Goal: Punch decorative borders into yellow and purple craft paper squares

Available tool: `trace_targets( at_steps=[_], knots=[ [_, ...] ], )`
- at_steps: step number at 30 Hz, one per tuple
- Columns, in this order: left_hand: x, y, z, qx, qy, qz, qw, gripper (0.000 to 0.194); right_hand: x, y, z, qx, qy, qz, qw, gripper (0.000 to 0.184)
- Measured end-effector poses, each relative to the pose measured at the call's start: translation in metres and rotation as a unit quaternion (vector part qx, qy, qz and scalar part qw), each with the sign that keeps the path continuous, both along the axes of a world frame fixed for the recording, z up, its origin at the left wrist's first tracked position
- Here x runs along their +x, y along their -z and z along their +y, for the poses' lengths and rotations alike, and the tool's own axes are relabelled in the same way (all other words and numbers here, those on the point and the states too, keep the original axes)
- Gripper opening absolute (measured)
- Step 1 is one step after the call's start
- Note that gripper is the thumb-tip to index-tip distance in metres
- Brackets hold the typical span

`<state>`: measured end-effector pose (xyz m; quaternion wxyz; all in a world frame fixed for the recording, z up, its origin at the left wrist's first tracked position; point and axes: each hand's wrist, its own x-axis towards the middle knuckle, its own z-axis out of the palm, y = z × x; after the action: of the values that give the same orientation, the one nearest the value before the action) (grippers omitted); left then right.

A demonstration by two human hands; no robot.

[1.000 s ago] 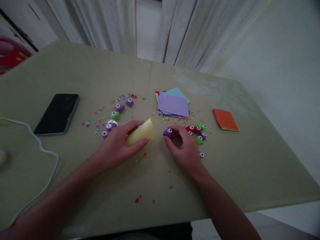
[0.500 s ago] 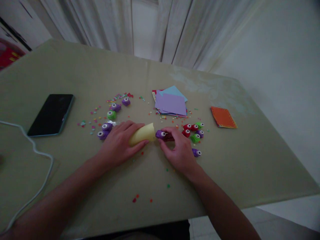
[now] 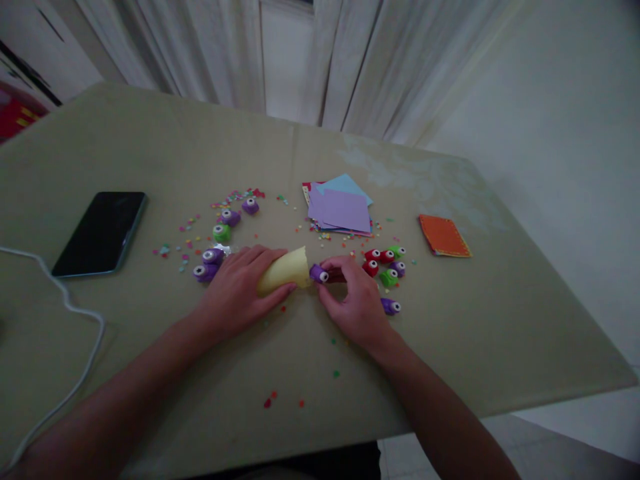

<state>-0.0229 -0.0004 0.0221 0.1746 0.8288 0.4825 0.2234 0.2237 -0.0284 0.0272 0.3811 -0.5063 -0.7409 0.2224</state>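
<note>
My left hand [image 3: 245,280] is wrapped round a pale yellow paper tube [image 3: 283,270] lying slantwise on the table, its mouth facing right. At that mouth sits a small purple toy figure with one white eye [image 3: 319,273]. The thumb and fingertips of my right hand [image 3: 355,297] close around the toy's right side; part of the grip is hidden. Another purple toy [image 3: 391,306] lies partly behind my right hand. Just beyond that hand is a group of red, green and purple eyed toys [image 3: 389,277]. More purple toys [image 3: 206,272] rest left of my left hand.
Stacked lilac and blue paper squares [image 3: 345,210] lie at the middle back. An orange stitched square [image 3: 445,235] is at right. A black-screened tablet [image 3: 100,233] and a white cable [image 3: 75,307] lie at left. Confetti [image 3: 240,195] is scattered across the table [image 3: 200,147].
The purple toy at the tube's mouth has turned, its eye now pointing lower right. My right fingers have shifted slightly around it. My left hand stays on the tube.
</note>
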Motion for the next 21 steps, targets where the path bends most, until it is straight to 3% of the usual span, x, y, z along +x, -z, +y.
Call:
trace_targets(
  at_steps=[14,21],
  knots=[
    [0.0015,0.0074,-0.0015,0.020,-0.002,0.004,1.000,0.058,0.0004,-0.0026,0.0004,0.022,-0.038,-0.039,0.998,0.032],
    [0.0042,0.0049,-0.0059,0.029,0.015,-0.005,0.999,0.067,-0.0002,-0.0038,-0.0014,-0.008,-0.066,-0.068,0.995,0.037]
  ],
)
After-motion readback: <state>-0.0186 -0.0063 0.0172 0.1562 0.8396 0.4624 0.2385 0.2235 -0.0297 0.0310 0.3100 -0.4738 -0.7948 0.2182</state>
